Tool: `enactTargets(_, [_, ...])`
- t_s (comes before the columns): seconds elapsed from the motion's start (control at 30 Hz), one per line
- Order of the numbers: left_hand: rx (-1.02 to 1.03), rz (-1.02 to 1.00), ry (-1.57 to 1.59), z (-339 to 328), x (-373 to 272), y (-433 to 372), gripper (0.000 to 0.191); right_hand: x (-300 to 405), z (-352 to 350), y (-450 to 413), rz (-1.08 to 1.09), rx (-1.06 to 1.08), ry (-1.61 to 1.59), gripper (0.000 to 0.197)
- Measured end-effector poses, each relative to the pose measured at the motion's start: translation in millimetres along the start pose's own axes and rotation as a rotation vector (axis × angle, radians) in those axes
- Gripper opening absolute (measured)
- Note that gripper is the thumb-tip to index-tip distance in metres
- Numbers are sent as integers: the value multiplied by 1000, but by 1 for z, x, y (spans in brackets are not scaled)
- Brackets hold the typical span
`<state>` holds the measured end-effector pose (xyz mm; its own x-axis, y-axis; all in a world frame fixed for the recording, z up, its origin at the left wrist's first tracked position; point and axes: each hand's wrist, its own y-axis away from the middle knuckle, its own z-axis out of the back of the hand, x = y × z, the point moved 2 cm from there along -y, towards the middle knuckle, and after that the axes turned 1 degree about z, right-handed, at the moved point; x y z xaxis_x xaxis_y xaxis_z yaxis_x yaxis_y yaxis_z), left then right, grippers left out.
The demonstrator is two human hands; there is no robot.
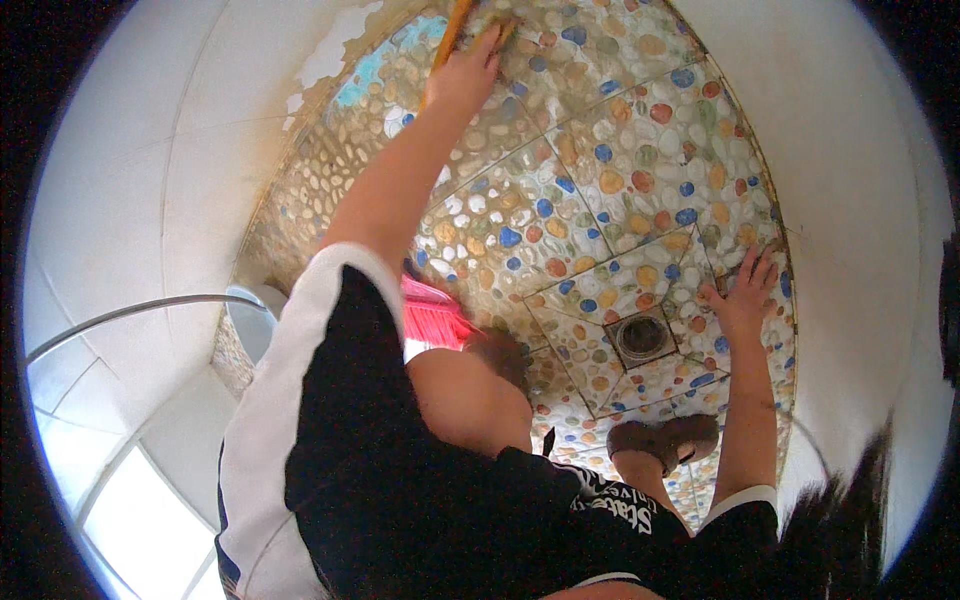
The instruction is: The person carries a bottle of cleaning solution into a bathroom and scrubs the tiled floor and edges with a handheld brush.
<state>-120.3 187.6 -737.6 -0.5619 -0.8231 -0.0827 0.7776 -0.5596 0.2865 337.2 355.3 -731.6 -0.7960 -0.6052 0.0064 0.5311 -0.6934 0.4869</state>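
Note:
My left hand (466,73) reaches far forward to the pebble-patterned floor (600,180). Its fingers are around an orange-yellow tool (453,34), whose long slim part runs alongside the wrist. The tool's far end is cut off by the top of the view, and blur hides its exact kind. On the other side, my right hand (746,296) rests on the floor with fingers spread and nothing held, close to the right wall. A square floor drain (641,335) with a round grate lies just left of that hand.
Pink broom bristles (435,311) show beside my bent knee. Brown shoes (664,442) are on the floor below the drain. White walls (847,225) curve up on both sides. A bluish patch (367,75) and peeling paint (330,49) mark the left edge. A grey hose (142,309) crosses the left.

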Motion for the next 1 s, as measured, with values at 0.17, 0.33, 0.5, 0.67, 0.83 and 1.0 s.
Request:
enactTargets(0.17, [-17, -285, 56, 1, -51, 44, 45, -13, -25, -3, 25, -7, -44, 118])
enactTargets(0.33, [206, -121, 22, 23, 52, 83, 60, -3, -11, 1, -56, 96, 4, 117])
enactTargets(0.5, [-184, 165, 42, 33, 84, 56, 70, 1, 0, -4, -104, 191, 133, 117])
enactTargets(0.67, [115, 93, 199, 8, 31, 73, 83, -7, -11, -6, -72, 173, 89, 122])
enactTargets(0.83, [206, -172, 267, -6, -11, 121, 80, -12, -20, -19, -16, 93, 181, 122])
enactTargets(1.0, [370, -276, 286, -12, -39, 166, 73, -58, -48, -83, -56, 369, -383, 120])
